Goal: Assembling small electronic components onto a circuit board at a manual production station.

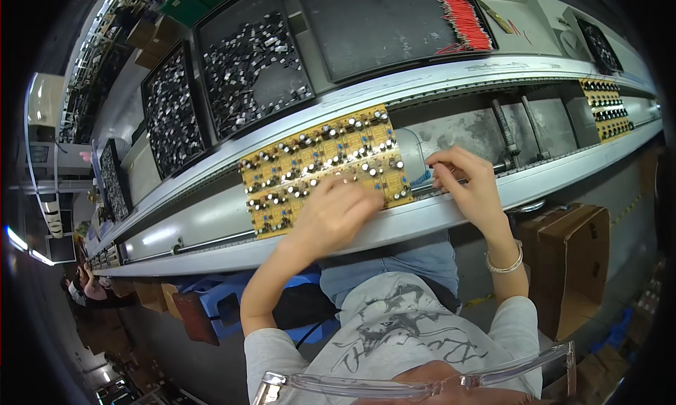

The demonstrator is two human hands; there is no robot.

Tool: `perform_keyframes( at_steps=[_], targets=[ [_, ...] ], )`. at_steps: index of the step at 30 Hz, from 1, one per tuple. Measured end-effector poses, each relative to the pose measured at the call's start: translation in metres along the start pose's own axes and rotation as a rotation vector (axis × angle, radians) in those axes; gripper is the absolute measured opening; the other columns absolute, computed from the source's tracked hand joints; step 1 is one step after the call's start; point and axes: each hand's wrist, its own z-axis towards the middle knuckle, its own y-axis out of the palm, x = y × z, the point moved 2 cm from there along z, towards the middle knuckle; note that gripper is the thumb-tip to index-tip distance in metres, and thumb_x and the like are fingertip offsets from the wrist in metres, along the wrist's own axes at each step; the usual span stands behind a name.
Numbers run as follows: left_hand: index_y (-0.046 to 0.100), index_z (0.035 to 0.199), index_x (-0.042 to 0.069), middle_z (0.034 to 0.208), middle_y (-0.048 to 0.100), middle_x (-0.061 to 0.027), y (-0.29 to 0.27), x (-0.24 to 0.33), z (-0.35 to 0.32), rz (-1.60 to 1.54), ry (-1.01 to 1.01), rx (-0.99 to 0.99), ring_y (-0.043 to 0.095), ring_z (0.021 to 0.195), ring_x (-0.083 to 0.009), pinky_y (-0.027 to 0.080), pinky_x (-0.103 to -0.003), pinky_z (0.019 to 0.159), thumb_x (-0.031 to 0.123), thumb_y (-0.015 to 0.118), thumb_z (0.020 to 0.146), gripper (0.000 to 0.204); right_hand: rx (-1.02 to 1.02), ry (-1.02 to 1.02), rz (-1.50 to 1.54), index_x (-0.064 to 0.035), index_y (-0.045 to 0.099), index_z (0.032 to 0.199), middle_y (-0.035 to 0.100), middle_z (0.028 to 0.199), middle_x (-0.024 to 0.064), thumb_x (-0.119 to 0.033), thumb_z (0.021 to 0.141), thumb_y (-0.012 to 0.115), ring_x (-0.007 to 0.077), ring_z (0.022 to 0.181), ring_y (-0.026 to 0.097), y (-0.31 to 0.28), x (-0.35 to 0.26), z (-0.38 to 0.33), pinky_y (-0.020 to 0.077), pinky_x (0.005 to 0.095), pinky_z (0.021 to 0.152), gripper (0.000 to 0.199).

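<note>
Left hand arches over yellow, component-studded rectangular circuit-board panel, grip hidden; right hand seems pinched, fingertips together.

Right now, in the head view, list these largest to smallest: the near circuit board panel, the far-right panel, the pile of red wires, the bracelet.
1. Near circuit board panel, partly hidden by the left hand.
2. Far-right panel and pile of red wires: too alike to rank.
3. Bracelet.
</note>
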Motion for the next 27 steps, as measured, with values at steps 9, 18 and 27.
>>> perform_keyframes(
  at_steps=[9, 18, 27],
  targets=[
    [0.059, 0.084, 0.011, 0.114, 0.064, -0.0065, 0.035, 0.038, -0.032, -0.127, 0.037, -0.028, 0.059, 0.107, -0.019, 0.039, -0.04, 0.096, 0.012, 0.061, 0.081, 0.004, 0.063, 0.08, -0.027, -0.0001, 0.065, 0.09, 0.056, 0.076, 0.0069, 0.006, 0.082, 0.053, 0.0122, 0.063, 0.061, 0.02, -0.003, 0.017, 0.0484, 0.0232, 0.055, 0.016],
    [0.045, 0.083, 0.011, 0.124, 0.057, -0.0155, 0.019, 0.008, -0.034, -0.15, -0.2, -0.039, 0.052, 0.118, -0.0255, 0.032, -0.045, 0.103, 0.02, 0.049, 0.091, 0.013, -0.102, -0.134, -0.577, -0.0046, 0.062, 0.096, 0.057, 0.087, 0.0077, -0.012, 0.064, 0.079, 0.0229, 0.074, 0.058, 0.041, -0.006, 0.029, 0.0465, 0.0314, 0.06, 0.037],
    [0.041, 0.083, 0.011, 0.123, 0.059, -0.0118, 0.024, 0.009, -0.032, -0.15, -0.279, -0.203, 0.053, 0.118, -0.0211, 0.027, -0.046, 0.107, 0.018, 0.045, 0.094, 0.014, -0.126, -0.26, -0.763, -0.0062, 0.065, 0.09, 0.058, 0.082, 0.003, -0.014, 0.062, 0.08, 0.0179, 0.069, 0.056, 0.046, -0.019, 0.036, 0.041, 0.0301, 0.062, 0.033]
  ],
)
